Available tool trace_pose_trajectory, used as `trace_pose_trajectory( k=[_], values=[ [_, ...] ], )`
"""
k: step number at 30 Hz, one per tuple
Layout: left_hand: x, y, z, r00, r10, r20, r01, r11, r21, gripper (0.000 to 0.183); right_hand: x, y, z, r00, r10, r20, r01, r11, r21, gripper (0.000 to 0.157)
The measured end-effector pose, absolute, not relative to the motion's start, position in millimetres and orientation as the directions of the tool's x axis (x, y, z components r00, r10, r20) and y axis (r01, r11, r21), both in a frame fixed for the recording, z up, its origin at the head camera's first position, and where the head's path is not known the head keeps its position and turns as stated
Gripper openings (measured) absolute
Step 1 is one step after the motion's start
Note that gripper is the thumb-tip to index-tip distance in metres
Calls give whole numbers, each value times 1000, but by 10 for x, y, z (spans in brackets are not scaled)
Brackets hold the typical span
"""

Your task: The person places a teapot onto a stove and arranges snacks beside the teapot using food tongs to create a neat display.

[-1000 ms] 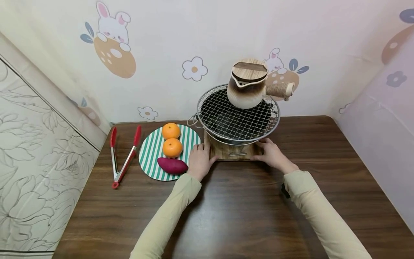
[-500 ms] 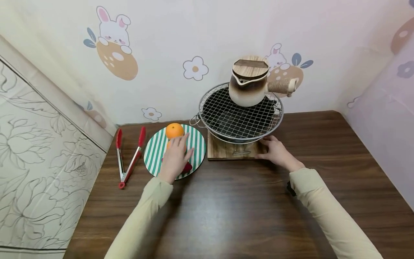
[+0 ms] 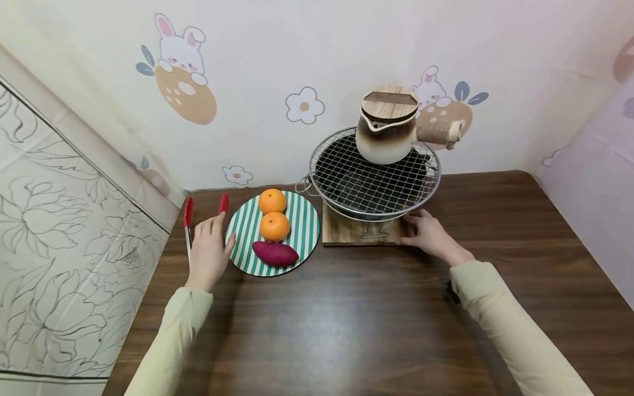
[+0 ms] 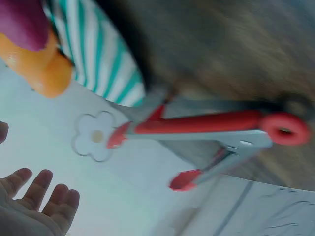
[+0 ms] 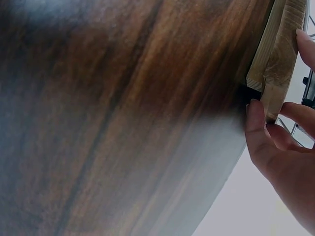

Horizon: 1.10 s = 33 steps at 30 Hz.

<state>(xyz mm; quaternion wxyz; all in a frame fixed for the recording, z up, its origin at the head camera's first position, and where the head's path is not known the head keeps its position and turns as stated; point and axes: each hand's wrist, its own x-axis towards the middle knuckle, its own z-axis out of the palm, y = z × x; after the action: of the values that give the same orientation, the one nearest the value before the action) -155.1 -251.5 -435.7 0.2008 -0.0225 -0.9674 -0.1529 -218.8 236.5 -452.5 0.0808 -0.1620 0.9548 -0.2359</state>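
Note:
My left hand (image 3: 208,253) hovers over the red-and-silver tongs (image 4: 202,124), fingers extended and holding nothing. In the head view it hides most of the tongs, which lie spread apart. In the right wrist view, my right hand (image 5: 283,147) holds the near right corner of a wooden board (image 3: 342,234), thumb and fingers on either side of the corner. Above the board sits a round black grill stove with a wire mesh rack (image 3: 371,190). A lidded clay teapot (image 3: 383,146), with a cord-wrapped side handle, stands on the back of the rack.
Between the tongs and the board lies a round green-and-white striped mat (image 3: 308,234). Two oranges (image 3: 274,226) and a purple sweet potato (image 3: 275,254) rest on it. A printed wall covering (image 3: 252,82) rises behind the table (image 3: 307,319).
My left hand has left the board's left side and swept left across the fruit mat to the tongs. My right hand has stayed at the board's right corner.

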Motion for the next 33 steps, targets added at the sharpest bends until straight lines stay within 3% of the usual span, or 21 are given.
trace_pose_trajectory(
  k=[8, 19, 33],
  values=[
    [-1456, -2829, -4494, -919, -149, 366, -22, 944, 328, 58, -2150, 2408, -4551, -935, -350, -55, -285, 834, -473, 77],
    [-1469, -3165, -4690, -893, -444, 76, -370, 819, 439, 101, -2148, 2402, -4569, -938, -344, -35, -289, 834, -470, 76],
    [-1543, -3191, -4746, -883, -468, -41, -445, 805, 392, 123, -2173, 2371, -4555, -933, -359, -34, -303, 833, -462, 75]
  ],
)
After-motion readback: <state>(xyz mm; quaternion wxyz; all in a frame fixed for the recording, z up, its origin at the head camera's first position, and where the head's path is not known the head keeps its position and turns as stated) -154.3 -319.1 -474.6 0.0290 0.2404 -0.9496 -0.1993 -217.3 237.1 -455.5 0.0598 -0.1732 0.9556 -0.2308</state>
